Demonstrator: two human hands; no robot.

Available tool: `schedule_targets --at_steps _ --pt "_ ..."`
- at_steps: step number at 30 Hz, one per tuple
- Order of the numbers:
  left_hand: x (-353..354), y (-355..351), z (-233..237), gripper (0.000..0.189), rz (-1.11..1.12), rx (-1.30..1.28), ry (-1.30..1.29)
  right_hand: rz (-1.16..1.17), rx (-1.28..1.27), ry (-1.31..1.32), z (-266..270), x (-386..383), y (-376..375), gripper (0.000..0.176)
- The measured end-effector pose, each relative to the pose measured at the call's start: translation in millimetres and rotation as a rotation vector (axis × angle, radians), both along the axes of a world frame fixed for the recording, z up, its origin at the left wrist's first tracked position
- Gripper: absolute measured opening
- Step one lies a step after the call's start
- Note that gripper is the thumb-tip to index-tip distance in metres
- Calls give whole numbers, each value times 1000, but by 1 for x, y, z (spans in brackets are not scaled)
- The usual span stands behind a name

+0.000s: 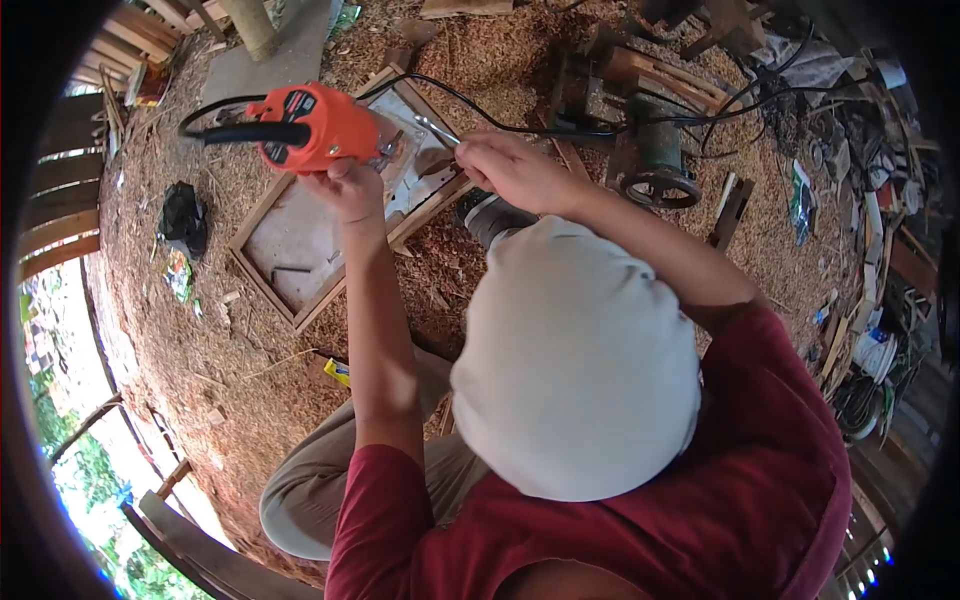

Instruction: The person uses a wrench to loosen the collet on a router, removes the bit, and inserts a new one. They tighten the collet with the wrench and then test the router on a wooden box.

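My left hand [350, 188] is closed under an orange corded power tool [325, 125], which is tilted on its side with its metal nose to the right. The kind of tool is not certain; it resembles a trim router. In my right hand [510, 168] is a silver wrench [437, 130], its head close to the tool's metal nose but apparently apart from it. Beneath both hands lies a shallow wood-framed tray [320, 305]. An L-shaped hex key [292, 268] rests in its near left part, and other small items near its far end are partly hidden.
Sawdust and shavings cover the ground. A black cable [480, 122] runs right past a green machine with a handwheel [660, 188]. A black bag-like object [183, 218] lies left, a yellow packet [337, 372] near my knee. Wood scraps and clutter line the right wall.
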State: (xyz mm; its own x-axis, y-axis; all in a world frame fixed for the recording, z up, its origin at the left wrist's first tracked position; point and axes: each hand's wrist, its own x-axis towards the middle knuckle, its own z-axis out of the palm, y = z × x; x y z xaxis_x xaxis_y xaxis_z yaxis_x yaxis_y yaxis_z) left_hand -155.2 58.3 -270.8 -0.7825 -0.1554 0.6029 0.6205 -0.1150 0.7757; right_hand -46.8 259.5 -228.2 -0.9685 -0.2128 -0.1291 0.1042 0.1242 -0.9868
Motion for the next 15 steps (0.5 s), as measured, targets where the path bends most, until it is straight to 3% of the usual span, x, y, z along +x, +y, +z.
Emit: schedule_targets --at_steps 12,15 --pt "7 -2 0 94 -7 36 -62 -24 -49 10 -20 5 -28 37" --pt "9 -5 -2 86 100 -136 -16 -10 -12 2 -16 3 -27 37"
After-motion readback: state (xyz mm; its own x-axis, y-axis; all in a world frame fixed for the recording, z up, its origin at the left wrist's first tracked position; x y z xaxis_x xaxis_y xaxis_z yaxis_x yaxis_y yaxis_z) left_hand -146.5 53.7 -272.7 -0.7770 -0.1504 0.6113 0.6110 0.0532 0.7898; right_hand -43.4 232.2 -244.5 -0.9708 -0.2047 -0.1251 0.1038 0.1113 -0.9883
